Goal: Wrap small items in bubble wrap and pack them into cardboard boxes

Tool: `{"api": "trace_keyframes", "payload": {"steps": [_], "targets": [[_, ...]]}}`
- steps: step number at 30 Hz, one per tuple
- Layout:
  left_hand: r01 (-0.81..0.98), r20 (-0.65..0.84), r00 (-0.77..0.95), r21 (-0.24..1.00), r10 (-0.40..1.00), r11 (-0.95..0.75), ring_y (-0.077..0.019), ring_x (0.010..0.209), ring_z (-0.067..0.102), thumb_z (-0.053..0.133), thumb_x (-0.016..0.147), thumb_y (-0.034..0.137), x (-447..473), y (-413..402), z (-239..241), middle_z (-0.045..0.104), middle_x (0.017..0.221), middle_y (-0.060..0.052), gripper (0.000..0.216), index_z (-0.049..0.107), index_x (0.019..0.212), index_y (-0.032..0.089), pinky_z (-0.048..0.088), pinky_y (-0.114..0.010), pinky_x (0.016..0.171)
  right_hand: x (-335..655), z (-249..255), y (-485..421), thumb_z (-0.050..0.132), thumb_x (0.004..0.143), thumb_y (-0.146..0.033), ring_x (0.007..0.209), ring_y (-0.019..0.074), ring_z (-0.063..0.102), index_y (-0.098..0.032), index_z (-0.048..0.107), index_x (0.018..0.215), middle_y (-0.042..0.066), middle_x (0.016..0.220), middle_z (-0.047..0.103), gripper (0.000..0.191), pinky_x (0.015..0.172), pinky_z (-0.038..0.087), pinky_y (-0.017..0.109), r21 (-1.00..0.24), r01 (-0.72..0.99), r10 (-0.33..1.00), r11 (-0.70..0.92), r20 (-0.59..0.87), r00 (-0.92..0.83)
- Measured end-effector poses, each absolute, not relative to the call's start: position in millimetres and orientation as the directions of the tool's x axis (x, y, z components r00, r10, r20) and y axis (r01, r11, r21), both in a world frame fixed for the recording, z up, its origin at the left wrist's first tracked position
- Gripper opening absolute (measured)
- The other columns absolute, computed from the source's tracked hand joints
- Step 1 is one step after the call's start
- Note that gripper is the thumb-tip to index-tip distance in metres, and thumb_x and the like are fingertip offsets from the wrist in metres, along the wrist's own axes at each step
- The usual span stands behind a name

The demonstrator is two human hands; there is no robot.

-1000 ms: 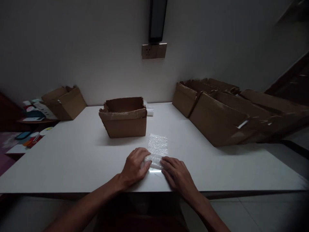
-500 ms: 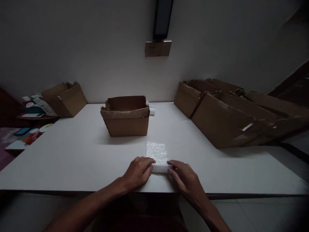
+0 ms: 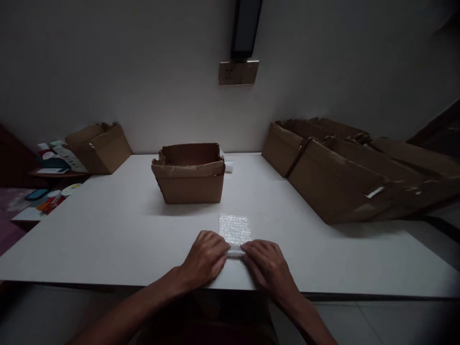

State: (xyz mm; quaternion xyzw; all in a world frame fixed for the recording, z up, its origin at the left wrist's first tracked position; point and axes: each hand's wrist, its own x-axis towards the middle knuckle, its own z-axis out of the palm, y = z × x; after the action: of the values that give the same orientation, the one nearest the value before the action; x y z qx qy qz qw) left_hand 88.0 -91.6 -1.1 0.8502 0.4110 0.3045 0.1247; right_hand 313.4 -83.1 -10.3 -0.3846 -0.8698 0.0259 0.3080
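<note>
A small sheet of clear bubble wrap lies flat on the white table near its front edge, its near end rolled or folded over into a thicker strip. My left hand grips the left end of that strip, thumb and fingers closed on it. At the right end, my right hand pinches it the same way. Whether anything is wrapped inside the strip I cannot tell. Beyond the sheet stands an open cardboard box; its contents are hidden from this angle.
Several open cardboard boxes stand in a group along the right side. Another cardboard box is at the back left, beside small items on a low shelf. Behind the middle box a small whitish item shows. A socket plate is on the wall.
My right hand has moved inward to the left along the strip, and both hands now grip the bubble wrap more tightly. The camera view has shifted slightly.
</note>
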Motion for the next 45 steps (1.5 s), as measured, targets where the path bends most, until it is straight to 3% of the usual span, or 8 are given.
{"api": "trace_keyframes", "payload": {"steps": [5,9,14,21,27,33,38,45], "targets": [[0.585,0.343,0.434,0.595,0.833,-0.55,-0.0207,0.088,0.065,0.053,0.088,0.012,83,-98,3,0.073,0.096,-0.004,0.023,0.065,0.107,0.021,0.047,-0.039,0.083,321,-8,-92,0.053,0.096,-0.025,0.092,0.0229,0.066,-0.024,0.063,0.113,0.006,0.1,0.073,0.02,0.081,0.05,0.04,-0.406,0.614,0.73,0.677,0.478,-0.489],[0.656,0.301,0.41,0.558,0.861,-0.508,-0.022,0.093,0.066,0.05,0.091,0.013,87,-86,0,0.073,0.099,-0.006,0.023,0.064,0.108,0.019,0.047,-0.04,0.085,323,-10,-93,0.056,0.093,-0.022,0.107,0.0268,0.061,-0.021,0.06,0.122,0.012,0.122,0.066,0.03,0.087,0.048,0.043,-0.274,0.684,0.683,0.676,0.58,-0.443],[0.726,0.344,0.382,0.464,0.858,-0.509,-0.0236,0.095,0.061,0.052,0.091,0.017,92,-81,-2,0.069,0.099,-0.008,0.016,0.063,0.103,0.017,0.046,-0.04,0.083,316,-13,-86,0.056,0.09,-0.017,0.104,0.0273,0.062,-0.02,0.063,0.115,0.011,0.116,0.069,0.026,0.085,0.047,0.043,-0.185,0.68,0.653,0.709,0.535,-0.536],[0.702,0.3,0.403,0.504,0.864,-0.503,-0.0219,0.089,0.059,0.06,0.086,0.018,82,-102,5,0.067,0.093,-0.004,0.01,0.063,0.095,0.019,0.044,-0.038,0.08,312,-8,-87,0.053,0.094,-0.019,0.091,0.0223,0.065,-0.02,0.064,0.109,0.007,0.097,0.073,0.019,0.082,0.049,0.04,-0.371,0.6,0.695,0.709,0.514,-0.503],[0.693,0.315,0.364,0.537,0.877,-0.481,-0.0223,0.089,0.06,0.059,0.088,0.023,77,-106,2,0.068,0.093,-0.005,0.011,0.063,0.098,0.019,0.044,-0.038,0.081,309,-6,-85,0.051,0.096,-0.025,0.089,0.0217,0.065,-0.022,0.067,0.105,0.006,0.094,0.073,0.018,0.081,0.051,0.039,-0.484,0.604,0.774,0.633,0.419,-0.475],[0.777,0.317,0.28,0.479,0.906,-0.408,-0.0236,0.094,0.058,0.051,0.092,0.021,80,-90,-2,0.067,0.098,-0.007,0.016,0.063,0.101,0.018,0.045,-0.041,0.085,300,-14,-60,0.048,0.097,-0.032,0.113,0.0286,0.059,-0.019,0.067,0.115,0.013,0.123,0.066,0.029,0.092,0.048,0.048,-0.374,0.725,0.803,0.578,0.415,-0.427],[0.788,0.305,0.242,0.492,0.921,-0.37,-0.0264,0.106,0.055,0.05,0.089,0.019,78,-83,-5,0.065,0.115,-0.009,0.025,0.062,0.111,0.018,0.045,-0.044,0.092,292,-16,-51,0.046,0.098,-0.032,0.124,0.0306,0.053,-0.017,0.064,0.114,0.014,0.131,0.061,0.029,0.1,0.042,0.052,-0.349,0.732,0.805,0.585,0.364,-0.469],[0.681,0.207,0.269,0.65,0.941,-0.338,-0.0276,0.116,0.054,0.054,0.071,0.011,74,-80,-5,0.063,0.124,-0.012,0.06,0.053,0.13,0.016,0.041,-0.046,0.103,293,-15,-58,0.055,0.091,-0.035,0.113,0.0272,0.058,-0.02,0.06,0.102,0.011,0.116,0.067,0.019,0.095,0.047,0.047,-0.565,0.566,0.796,0.6,0.355,-0.49]]}}
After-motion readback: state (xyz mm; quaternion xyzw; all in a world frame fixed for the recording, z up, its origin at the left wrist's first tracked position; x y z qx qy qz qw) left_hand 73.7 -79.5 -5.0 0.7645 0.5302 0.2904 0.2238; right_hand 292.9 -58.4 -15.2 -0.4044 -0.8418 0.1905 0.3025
